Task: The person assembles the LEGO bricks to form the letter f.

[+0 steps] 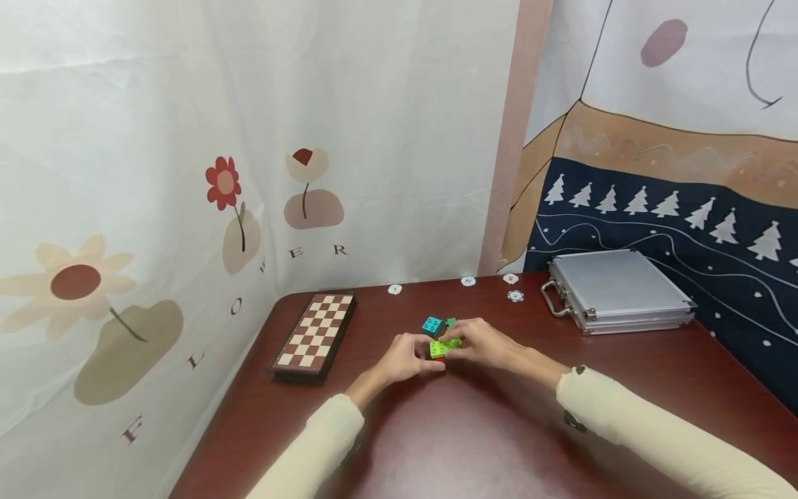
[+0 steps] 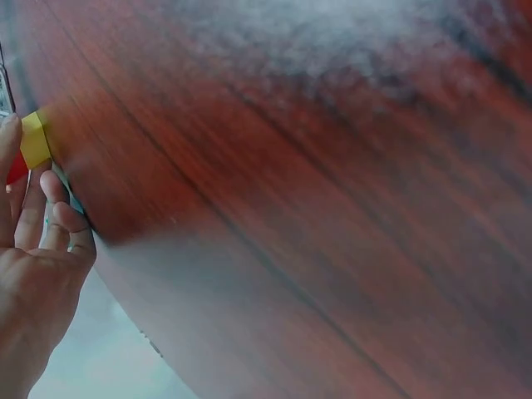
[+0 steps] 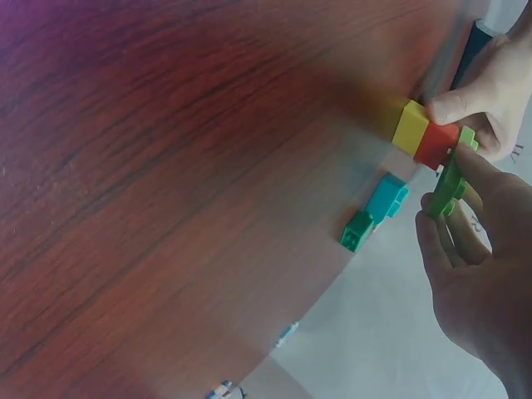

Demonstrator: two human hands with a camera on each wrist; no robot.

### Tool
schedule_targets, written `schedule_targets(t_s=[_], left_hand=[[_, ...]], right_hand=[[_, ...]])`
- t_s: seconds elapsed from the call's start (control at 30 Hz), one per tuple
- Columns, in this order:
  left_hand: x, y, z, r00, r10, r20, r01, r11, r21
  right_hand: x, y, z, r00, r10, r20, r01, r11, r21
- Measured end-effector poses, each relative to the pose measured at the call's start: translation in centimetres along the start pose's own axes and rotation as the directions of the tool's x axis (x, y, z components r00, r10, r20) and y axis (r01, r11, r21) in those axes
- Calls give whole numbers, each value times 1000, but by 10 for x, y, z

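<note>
Lime green brick held above table, stacked on red and yellow bricks

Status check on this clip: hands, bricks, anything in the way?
Both hands on the stack: left hand holds yellow brick and red brick, right hand pinches lime green brick. Teal brick loose beside. Nothing blocking.

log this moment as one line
left hand: holds yellow-red blocks | right hand: pinches green plate against them | teal block: loose on table
</note>
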State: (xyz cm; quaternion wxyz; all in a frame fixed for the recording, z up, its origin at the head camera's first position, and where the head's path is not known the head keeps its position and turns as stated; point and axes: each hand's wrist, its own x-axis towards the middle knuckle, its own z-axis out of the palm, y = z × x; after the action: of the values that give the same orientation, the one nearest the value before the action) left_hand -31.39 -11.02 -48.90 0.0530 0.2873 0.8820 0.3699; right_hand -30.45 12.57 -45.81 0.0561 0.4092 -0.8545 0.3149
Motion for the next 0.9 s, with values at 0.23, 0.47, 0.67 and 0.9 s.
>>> schedule_targets(t_s=[0.23, 0.47, 0.67, 0.9], left_hand=[[-1, -1, 1, 1000, -18, 12, 18, 1000, -11], [1, -1, -1, 1000, -12, 7, 12, 1000, 0], [1, -1, -1, 1000, -15, 6, 15, 1000, -2], [1, 0, 0, 1000, 8, -2, -8, 1000, 0]], right_hand=[[1, -4, 5, 1000, 7, 19, -6, 999, -49], [7, -7, 4, 999, 27, 32, -24, 996, -83], [4, -3, 7, 1000, 13, 13, -12, 998, -69], [0, -3, 10, 1000, 7, -11, -7, 997, -76]])
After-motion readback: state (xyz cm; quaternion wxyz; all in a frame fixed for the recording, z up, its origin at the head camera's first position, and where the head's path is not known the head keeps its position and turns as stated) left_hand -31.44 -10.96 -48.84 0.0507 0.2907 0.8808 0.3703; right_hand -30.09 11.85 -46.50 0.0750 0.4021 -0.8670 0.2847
